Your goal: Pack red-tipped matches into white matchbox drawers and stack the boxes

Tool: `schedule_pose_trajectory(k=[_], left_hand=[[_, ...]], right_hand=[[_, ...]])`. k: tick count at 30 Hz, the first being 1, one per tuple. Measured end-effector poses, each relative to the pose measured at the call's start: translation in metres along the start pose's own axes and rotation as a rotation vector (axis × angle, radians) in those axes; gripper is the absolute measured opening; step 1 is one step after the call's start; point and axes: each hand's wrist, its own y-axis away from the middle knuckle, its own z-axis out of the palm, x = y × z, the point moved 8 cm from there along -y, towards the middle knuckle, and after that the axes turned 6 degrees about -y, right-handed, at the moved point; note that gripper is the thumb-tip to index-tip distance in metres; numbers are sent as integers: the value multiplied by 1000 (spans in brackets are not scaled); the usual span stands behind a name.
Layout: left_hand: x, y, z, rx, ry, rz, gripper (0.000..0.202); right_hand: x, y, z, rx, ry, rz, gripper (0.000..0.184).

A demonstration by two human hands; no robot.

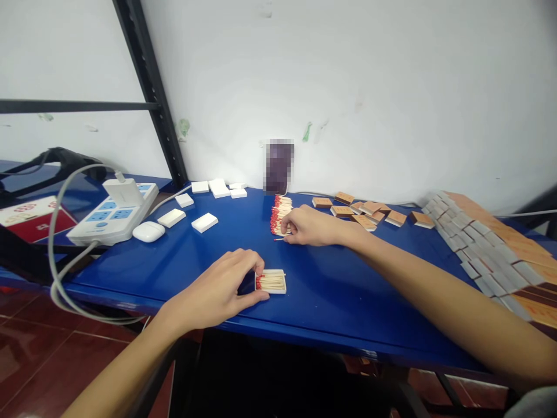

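Observation:
My left hand [228, 284] grips a small white matchbox tray [285, 284] by its left end, thumb on the near side and fingers at the far side. Inside the tray lie several matches [272, 282], red heads to the left. Farther back, my right hand [307, 225] is at a pile of loose red-headed matches [278, 216]. Its thumb and fingertips are pinched together, and a match [279, 238] sticks out from them to the left; whether more are held is hidden.
Several white trays [204, 223] lie at the back left, near an earbud case [148, 231] and a power strip [115, 215] with cables. Orange-brown matchbox sleeves [365, 222] lie scattered behind my right arm. Stacked matchboxes [491, 249] stand at the right. A pixelated dark object [279, 167] leans on the wall.

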Motion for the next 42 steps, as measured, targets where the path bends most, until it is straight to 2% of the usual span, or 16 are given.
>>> schedule_pose_trajectory(k=[6,15,22,27,33,42], left_hand=[[-1,0,1,-8,-7,-9,18],[-1,1,1,-18,-8,-15,18],[-3,0,3,-28,-3,-27,18],[-3,0,2,-20,-4,-30,18],[-4,2,2,-12,-6,-35,16],[-2,-1,1,-23,-32,-19,16]], right_hand=[[1,-1,1,36,-19,-4,12],[-5,6,6,6,-94,-39,8],[6,26,22,256,-108,-26,8],[7,33,30,368,-217,-31,5],[8,33,30,370,-288,-19,7],[7,32,28,365,-262,-25,6]])
